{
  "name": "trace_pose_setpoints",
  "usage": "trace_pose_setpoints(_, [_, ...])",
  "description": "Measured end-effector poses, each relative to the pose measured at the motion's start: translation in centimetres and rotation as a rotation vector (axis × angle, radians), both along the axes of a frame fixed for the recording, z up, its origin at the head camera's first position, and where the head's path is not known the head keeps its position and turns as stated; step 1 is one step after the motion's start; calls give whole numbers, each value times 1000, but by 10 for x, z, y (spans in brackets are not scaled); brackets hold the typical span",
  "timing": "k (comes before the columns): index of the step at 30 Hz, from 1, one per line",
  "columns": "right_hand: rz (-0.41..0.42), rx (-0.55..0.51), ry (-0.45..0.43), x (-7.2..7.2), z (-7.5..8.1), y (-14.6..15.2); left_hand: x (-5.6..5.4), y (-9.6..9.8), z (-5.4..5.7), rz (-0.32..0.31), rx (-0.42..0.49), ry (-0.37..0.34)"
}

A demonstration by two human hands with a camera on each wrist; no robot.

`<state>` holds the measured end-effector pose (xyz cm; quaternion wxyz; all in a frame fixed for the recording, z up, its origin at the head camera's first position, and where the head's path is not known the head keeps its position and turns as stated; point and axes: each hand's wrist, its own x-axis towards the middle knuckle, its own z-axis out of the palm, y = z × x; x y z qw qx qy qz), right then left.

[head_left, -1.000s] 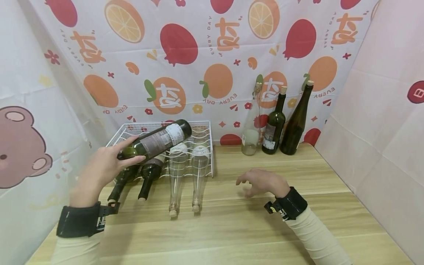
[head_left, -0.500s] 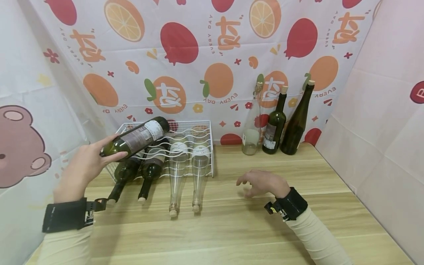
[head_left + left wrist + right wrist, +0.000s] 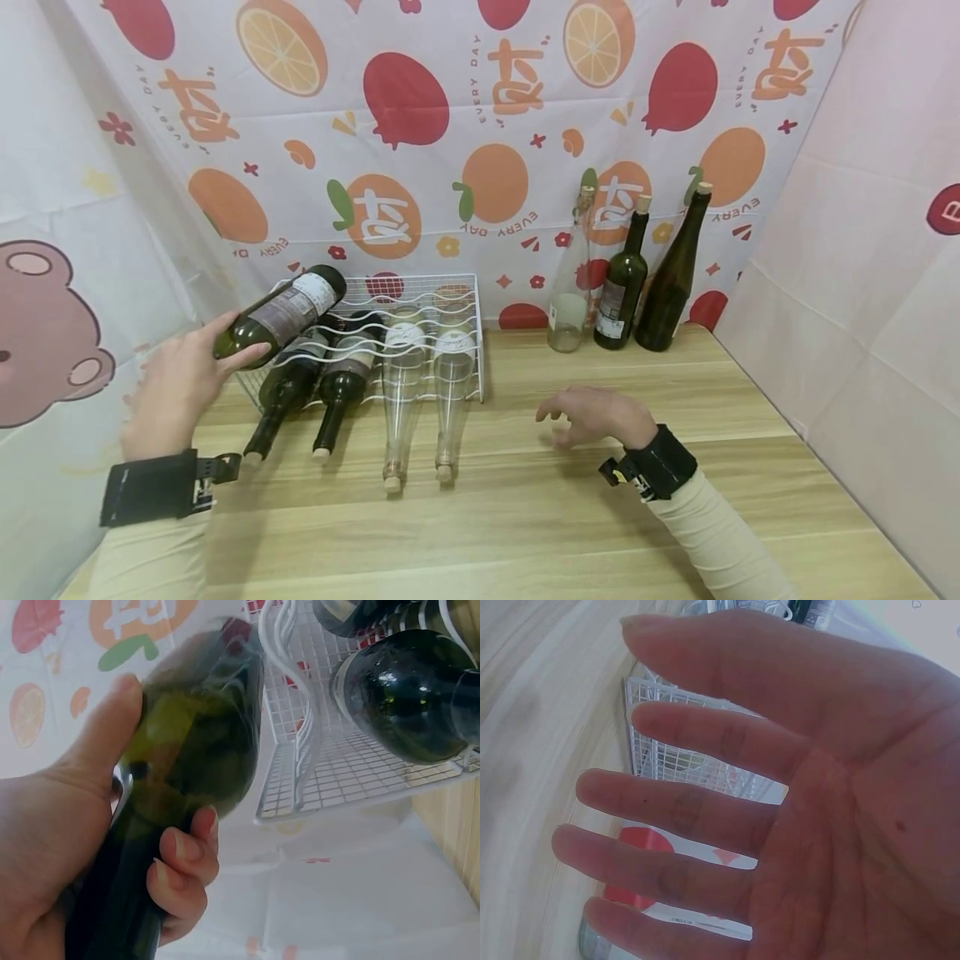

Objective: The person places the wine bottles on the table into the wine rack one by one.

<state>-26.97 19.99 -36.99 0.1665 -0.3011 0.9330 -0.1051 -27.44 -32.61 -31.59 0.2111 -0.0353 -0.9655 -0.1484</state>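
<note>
My left hand grips a dark green wine bottle by its neck and shoulder, fingers curled round it in the left wrist view. Tilted, its base points up and to the right, above the left end of a white wire rack. In the rack lie two dark wine bottles and two clear bottles, corked necks toward me. Over the table, my right hand hovers with loosely bent fingers and holds nothing; its bare palm shows in the right wrist view.
At the back right stand a clear bottle, a green labelled bottle and a tall dark bottle, all corked. A fruit-print curtain hangs behind the wooden table, and plain cloth walls flank it.
My left hand has carried the wine bottle leftward, from over the rack's middle to its left end, uncovering the bottles lying there. My right hand has stayed nearly still.
</note>
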Motion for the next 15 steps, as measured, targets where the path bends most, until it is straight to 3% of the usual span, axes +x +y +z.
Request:
trace_pose_setpoints(6, [16, 8, 4, 0, -1, 1, -5, 2, -6, 33, 0, 44])
trace_pose_setpoints(15, [13, 1, 0, -1, -2, 1, -12, 11, -16, 68, 58, 49])
